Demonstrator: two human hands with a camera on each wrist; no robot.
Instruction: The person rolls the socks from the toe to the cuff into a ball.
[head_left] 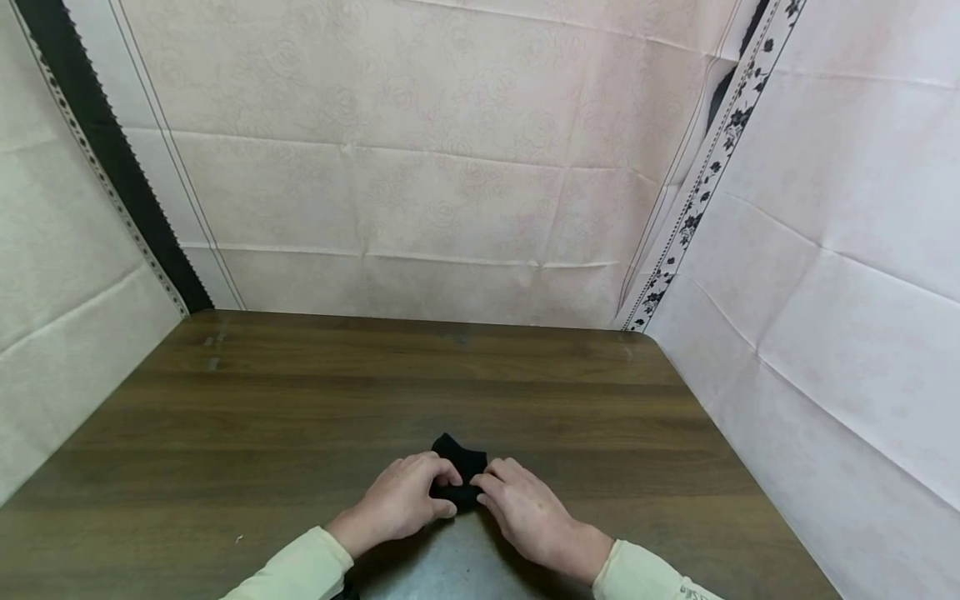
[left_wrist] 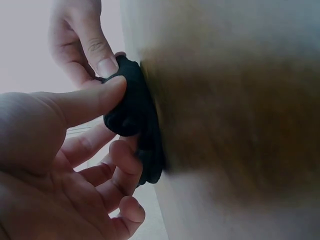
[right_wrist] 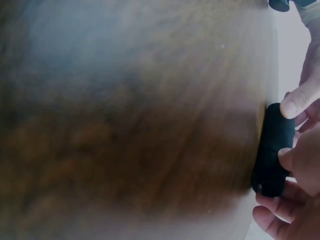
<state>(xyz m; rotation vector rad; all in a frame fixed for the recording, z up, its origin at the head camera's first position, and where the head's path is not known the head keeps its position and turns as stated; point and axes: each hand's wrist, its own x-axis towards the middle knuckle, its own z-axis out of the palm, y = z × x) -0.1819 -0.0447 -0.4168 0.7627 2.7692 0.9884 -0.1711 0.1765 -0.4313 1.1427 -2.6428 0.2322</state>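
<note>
Currently: cloth (head_left: 467,460), black, part-rolled, on bench (head_left: 300,400); left hand (head_left: 405,500) at eight o'clock, right hand (head_left: 527,512) at four, both pinching it. Uneven pressure could skew it.

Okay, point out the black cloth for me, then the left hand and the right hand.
Black cloth (head_left: 461,459), head view: the unrolled part beyond the fingers.
Left hand (head_left: 399,500), head view: the back of the hand.
Right hand (head_left: 531,512), head view: the back of the hand.
</note>
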